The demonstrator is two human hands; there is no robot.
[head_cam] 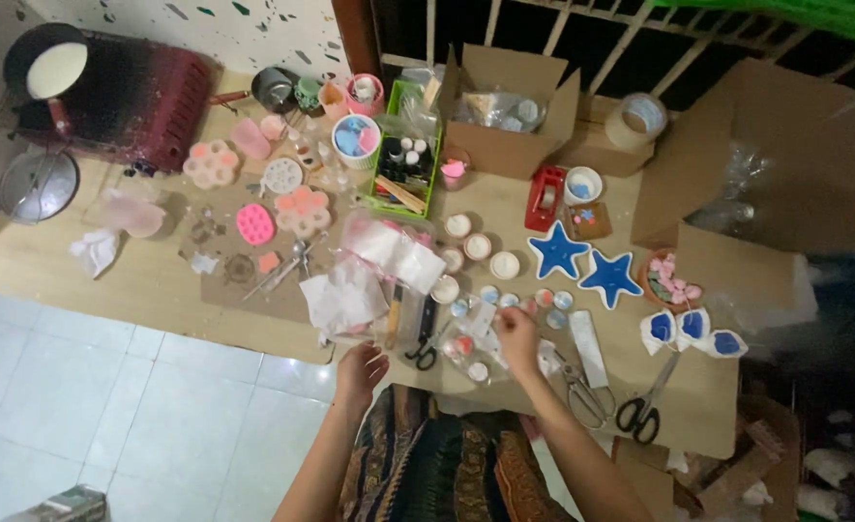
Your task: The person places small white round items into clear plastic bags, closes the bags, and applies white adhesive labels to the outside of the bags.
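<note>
**Down among the craft bits, both hands at the near edge**

Right now my right hand [517, 333] rests on the worktop [147, 275], fingers curled down onto a small clear bag [466, 350] with little round pieces in it; whether I am pinching it or only touching it I cannot tell. My left hand [361, 370] sits at the near edge of the worktop, fingers loosely bent, holding nothing I can see, just below the black-handled scissors [424, 350] and a pile of crumpled white paper [345, 298].

Just beyond my right hand lies a row of small round discs [524, 299], blue and pale. Past them sit two blue star dishes [582, 263], side by side. To the right of my right hand lie a white strip [588, 346], a metal tool [585, 396] and larger black scissors [645, 406].

Farther back stand a green tray [406, 174] of small bottles, an open cardboard box [505, 111], a red tape dispenser [545, 196] and a tape roll [637, 118]. On the left are pink moulds [255, 223] and a dark red crate [142, 97].
</note>
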